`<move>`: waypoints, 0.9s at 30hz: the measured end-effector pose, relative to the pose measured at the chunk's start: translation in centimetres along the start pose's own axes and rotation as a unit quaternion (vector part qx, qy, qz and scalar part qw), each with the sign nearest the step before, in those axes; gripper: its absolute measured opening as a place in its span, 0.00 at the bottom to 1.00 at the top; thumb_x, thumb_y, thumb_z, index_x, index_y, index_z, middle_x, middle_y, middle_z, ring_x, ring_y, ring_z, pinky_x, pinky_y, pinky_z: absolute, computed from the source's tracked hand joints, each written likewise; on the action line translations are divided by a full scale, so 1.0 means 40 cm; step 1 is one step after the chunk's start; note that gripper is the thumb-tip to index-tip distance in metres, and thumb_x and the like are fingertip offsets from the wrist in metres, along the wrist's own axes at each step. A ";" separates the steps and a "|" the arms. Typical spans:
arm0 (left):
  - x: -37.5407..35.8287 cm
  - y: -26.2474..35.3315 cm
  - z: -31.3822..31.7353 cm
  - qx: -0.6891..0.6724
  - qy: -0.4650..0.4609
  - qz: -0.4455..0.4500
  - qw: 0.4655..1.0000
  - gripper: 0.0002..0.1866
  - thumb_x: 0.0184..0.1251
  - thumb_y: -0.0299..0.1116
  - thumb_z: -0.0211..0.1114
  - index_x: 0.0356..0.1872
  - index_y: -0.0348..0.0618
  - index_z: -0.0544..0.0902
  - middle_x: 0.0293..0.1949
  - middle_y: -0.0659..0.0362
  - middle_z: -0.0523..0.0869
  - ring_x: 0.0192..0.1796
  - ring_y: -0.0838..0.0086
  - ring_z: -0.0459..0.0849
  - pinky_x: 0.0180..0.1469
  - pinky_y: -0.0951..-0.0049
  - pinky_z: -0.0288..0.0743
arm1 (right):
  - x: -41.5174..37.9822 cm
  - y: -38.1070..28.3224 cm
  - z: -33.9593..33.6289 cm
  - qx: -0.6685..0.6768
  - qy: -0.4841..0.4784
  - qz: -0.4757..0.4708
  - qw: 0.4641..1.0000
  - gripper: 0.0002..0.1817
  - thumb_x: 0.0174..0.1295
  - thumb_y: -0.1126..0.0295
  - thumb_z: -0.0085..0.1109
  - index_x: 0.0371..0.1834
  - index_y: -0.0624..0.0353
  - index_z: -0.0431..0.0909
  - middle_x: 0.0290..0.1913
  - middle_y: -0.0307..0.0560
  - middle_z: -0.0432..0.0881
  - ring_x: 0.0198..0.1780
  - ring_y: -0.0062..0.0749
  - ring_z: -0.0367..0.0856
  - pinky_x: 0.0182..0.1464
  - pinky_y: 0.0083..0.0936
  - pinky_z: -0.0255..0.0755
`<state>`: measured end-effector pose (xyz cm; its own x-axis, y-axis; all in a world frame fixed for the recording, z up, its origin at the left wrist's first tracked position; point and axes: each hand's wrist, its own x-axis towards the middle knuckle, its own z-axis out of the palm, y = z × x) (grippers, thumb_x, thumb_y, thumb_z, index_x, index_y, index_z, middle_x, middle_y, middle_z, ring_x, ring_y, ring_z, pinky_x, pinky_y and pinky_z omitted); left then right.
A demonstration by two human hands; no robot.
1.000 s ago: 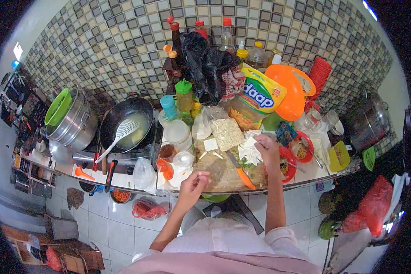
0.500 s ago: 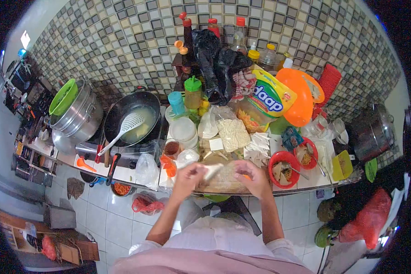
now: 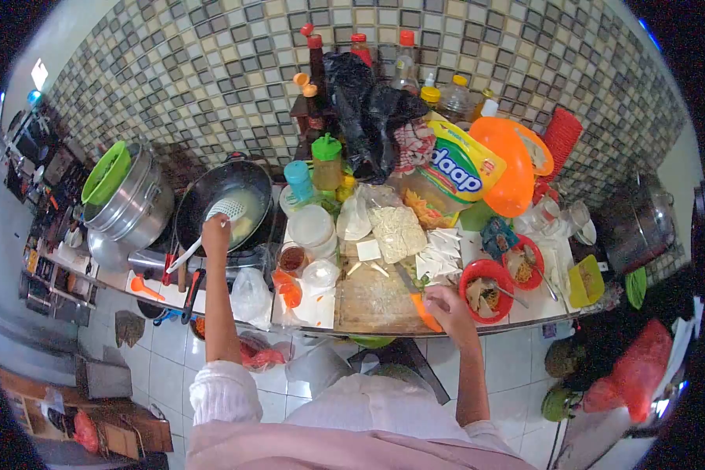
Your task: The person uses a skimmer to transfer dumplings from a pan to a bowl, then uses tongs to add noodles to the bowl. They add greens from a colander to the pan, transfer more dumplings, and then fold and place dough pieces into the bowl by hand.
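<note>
My left hand (image 3: pixel 216 233) reaches over the wok (image 3: pixel 186 205) on the left; its fingers are closed on the white handle of a slotted spatula (image 3: pixel 229 208). Pale liquid lies in the wok under the spatula's head. Held loosely bent, my right hand (image 3: pixel 450 308) hovers by the right edge of the wooden cutting board (image 3: pixel 368 304), with nothing visible in it. Close beside it on the board is a knife (image 3: pixel 424 312) with an orange handle. A stack of white square wrappers (image 3: pixel 368 250) and small pale strips (image 3: pixel 377 269) are at the board's back edge.
Behind the board are a block of dried noodles (image 3: pixel 398 233), folded white pieces (image 3: pixel 439 252) and a yellow pouch (image 3: pixel 464 168). Two red bowls (image 3: pixel 486 313) with food and spoons stand right. A steamer pot (image 3: pixel 142 196) is far left. Bottles and a black bag (image 3: pixel 368 117) line the wall.
My left hand has moved from above the board to the wok and closed on the spatula handle. The pale piece it held is no longer in view. My right hand has shifted slightly right.
</note>
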<state>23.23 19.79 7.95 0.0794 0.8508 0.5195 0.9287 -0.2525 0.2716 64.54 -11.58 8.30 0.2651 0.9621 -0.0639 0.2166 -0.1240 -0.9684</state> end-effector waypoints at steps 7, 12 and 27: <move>-0.021 0.277 -0.184 -0.139 0.227 0.067 0.962 0.07 0.55 0.25 0.56 0.34 0.36 0.77 0.33 0.52 0.80 0.30 0.60 0.79 0.35 0.67 0.72 | 0.051 0.067 -0.081 -0.141 0.171 -0.023 0.975 0.13 0.55 0.68 0.53 0.41 0.62 0.73 0.32 0.39 0.76 0.33 0.20 0.72 0.36 0.20 0.68; -0.178 0.481 -0.343 -0.316 0.043 0.125 0.940 0.05 0.55 0.21 0.54 0.32 0.35 0.78 0.31 0.54 0.81 0.31 0.67 0.79 0.36 0.73 0.71 | 0.213 0.117 -0.144 -0.258 0.303 -0.117 0.910 0.11 0.54 0.65 0.51 0.34 0.62 0.75 0.33 0.52 0.78 0.34 0.40 0.77 0.37 0.28 0.69; -0.451 0.577 -0.314 -0.404 -0.192 0.064 0.892 0.06 0.57 0.25 0.56 0.33 0.38 0.79 0.28 0.55 0.82 0.32 0.68 0.80 0.35 0.74 0.71 | 0.438 0.195 -0.158 -0.241 0.259 0.025 0.935 0.15 0.39 0.59 0.62 0.23 0.62 0.78 0.26 0.54 0.79 0.31 0.43 0.78 0.36 0.32 0.70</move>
<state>38.66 -7.19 15.03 0.4293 0.8467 0.3143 0.3511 -0.4771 0.8057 76.82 2.75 1.14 0.6783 0.7214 0.1392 0.5569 -0.3813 -0.7379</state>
